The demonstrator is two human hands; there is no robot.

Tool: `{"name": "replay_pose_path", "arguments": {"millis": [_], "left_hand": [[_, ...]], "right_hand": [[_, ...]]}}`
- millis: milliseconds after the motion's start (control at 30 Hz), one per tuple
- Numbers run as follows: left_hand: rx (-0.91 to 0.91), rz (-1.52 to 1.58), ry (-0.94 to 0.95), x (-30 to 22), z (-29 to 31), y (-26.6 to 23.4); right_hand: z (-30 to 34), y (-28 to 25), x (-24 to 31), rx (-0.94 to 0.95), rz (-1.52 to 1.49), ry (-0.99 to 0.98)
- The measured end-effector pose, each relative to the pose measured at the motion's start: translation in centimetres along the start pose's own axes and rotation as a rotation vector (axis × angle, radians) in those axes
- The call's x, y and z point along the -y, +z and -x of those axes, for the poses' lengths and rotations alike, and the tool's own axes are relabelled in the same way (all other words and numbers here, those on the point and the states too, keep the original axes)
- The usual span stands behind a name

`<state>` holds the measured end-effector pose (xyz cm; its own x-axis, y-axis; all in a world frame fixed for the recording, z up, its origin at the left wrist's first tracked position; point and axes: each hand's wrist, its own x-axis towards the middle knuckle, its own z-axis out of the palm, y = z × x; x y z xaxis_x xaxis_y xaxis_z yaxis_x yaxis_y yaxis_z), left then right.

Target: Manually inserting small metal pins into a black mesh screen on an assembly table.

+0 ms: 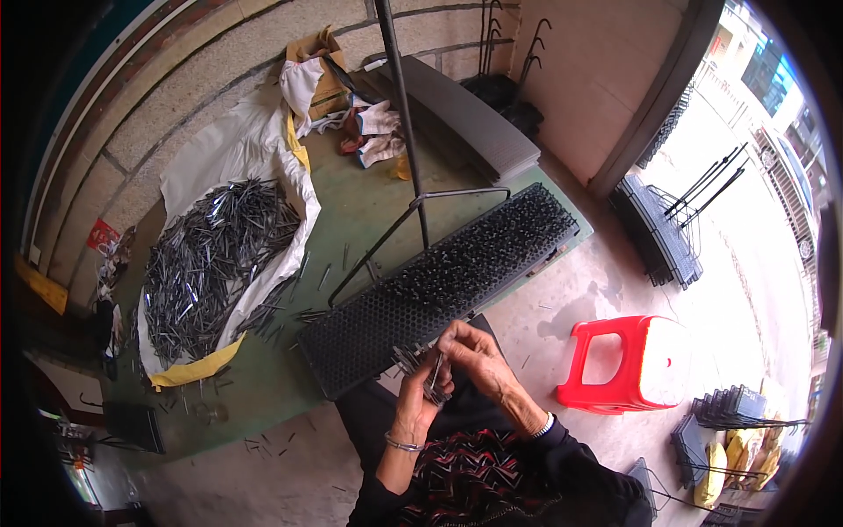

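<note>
My left hand (420, 397) is closed around a bunch of thin dark metal pieces (409, 358), their ends sticking out past the fingers. My right hand (474, 356) meets it from the right, thumb and fingers pinched on one thin piece at the bunch. Just beyond both hands lies a long black honeycomb rack (347, 351), slanting from near left to far right. Upright metal pieces (492, 250) fill the holes of its far part, while the near-left holes show bare. A bent metal handle (420, 206) rises from the rack.
To the left, an open white sack (303, 198) holds a heap of loose metal pieces (211, 272) on the green table (342, 237). Gloves (379, 132) and stacked grey panels (457, 119) lie farther back. A red stool (619, 364) stands right; more racks (654, 228) rest on the floor.
</note>
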<state>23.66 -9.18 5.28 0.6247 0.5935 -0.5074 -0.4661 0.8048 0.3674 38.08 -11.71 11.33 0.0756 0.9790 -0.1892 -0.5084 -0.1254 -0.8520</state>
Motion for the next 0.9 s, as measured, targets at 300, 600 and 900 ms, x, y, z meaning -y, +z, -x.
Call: {"name": "replay_pose_path", "arguments": {"millis": [300, 600, 900], "left_hand": [[0.025, 0.039, 0.124, -1.8, 1.2, 1.3], [-0.137, -0.009, 0.070, -1.3, 1.5, 2.0], [-0.136, -0.060, 0.012, -0.6, 2.3, 2.3]], "right_hand": [[0.5, -0.2, -0.8, 0.160, -0.117, -0.003], [0.0, -1.3, 1.3, -0.337, 0.284, -0.316], [-1.6, -3.0, 0.5, -0.546, 0.868, -0.592]]}}
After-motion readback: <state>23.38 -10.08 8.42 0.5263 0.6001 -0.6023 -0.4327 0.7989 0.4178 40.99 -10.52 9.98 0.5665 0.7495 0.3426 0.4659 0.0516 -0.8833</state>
